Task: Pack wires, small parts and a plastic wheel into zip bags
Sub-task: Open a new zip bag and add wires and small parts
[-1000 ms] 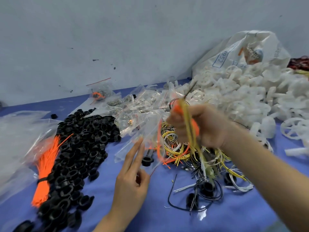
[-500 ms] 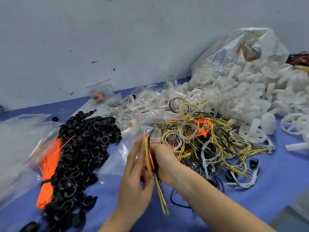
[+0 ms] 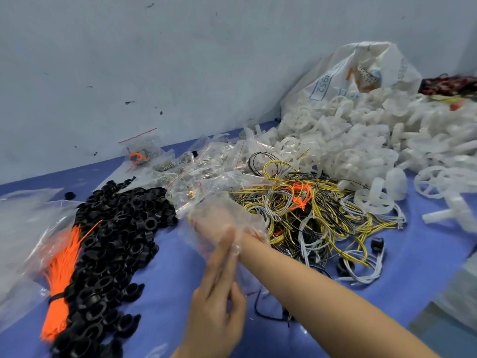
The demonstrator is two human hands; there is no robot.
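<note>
Between the earlier view and this one, the right hand (image 3: 219,223) had carried its yellow-and-black wires from in front of the zip bag (image 3: 222,228) into its mouth, so that the hand lay inside the clear film up to the wrist. Whether its fingers were curled on the wires or already spread could not be told through the blurred plastic; only a trace of yellow showed at the bag's far-left edge. The left hand (image 3: 219,303), nearer the person, held the bag's near lip with straight fingers laid against the film beside the right wrist. Beyond and to the right of both hands lay the wire heap (image 3: 304,210), with the pile of white plastic wheels (image 3: 361,140) farther right. To the left lay the black rings (image 3: 116,233) and an orange tie bundle (image 3: 60,275), all on the blue surface (image 3: 413,254). Judged risks: springy wire loops might catch on the bag's lip and pull out as the right hand withdraws; the thin film might slip from the left hand's light, flat hold and close the mouth.
</note>
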